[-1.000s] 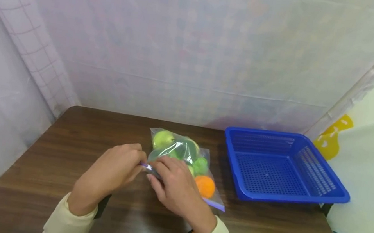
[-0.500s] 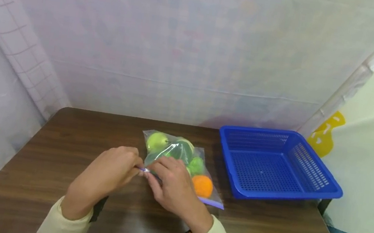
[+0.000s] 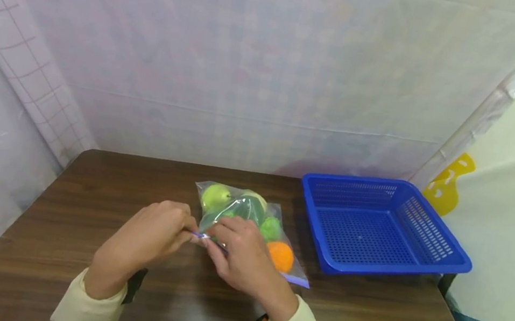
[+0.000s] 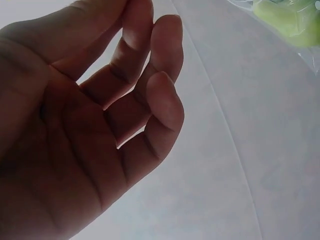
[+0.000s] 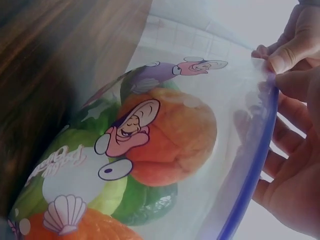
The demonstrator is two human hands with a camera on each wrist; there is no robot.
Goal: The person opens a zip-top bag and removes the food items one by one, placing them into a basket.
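1. While both hands work at its near edge, the clear bag (image 3: pixel 276 211) lies mid-worktop (image 3: pixel 96 199), its blue-violet strip (image 3: pixel 296 281) running along the near side.
2. Inside it, a green fruit (image 3: pixel 215 197) sits at the far left, a large dark green piece (image 3: pixel 247 210) beside it, a bright green piece (image 3: pixel 270 229) further right, and an orange (image 3: pixel 279 256) at the near right.
3. The right wrist view also shows an orange-red piece (image 5: pixel 185 135) behind the bag's printed cartoon figures and shells.
4. To the right, apart from the bag, stands a blue basket (image 3: pixel 355 233) with slotted walls and a perforated floor.
5. The left hand (image 3: pixel 150 233), back upward, reaches in from the near left, thumb and fingers clamped on the strip's left end; its other fingers are bent, with gaps between.
6. Just beside it, the right hand (image 3: pixel 242 253) angles in from the near right, back upward, its thumb and fingers pinching the same strip.
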